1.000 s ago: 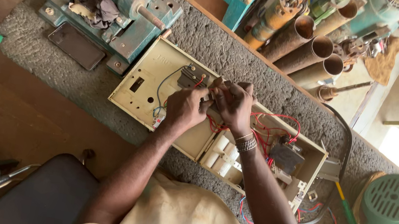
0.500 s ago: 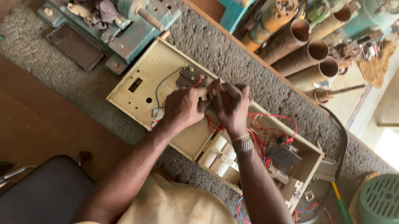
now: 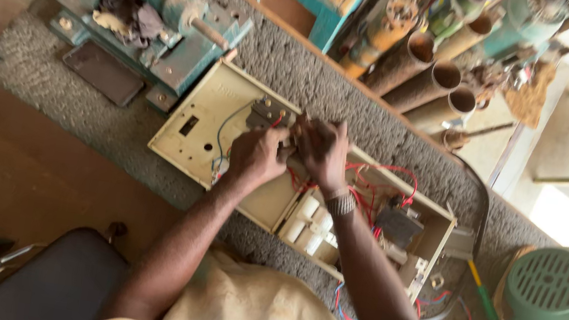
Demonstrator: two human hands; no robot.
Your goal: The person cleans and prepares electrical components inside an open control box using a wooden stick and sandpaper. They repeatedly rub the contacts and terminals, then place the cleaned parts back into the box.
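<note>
Centre frame: L hand & R hand, fingers curled tight on small part w/ red wires, exact grip unclear, both over the opened cream control box, lid flat for access.

You see a cream enclosure of matt painted metal on a rough grey table; red wires look glossy plastic, rusty metal pipes dull, the green motor cover smooth.
</note>
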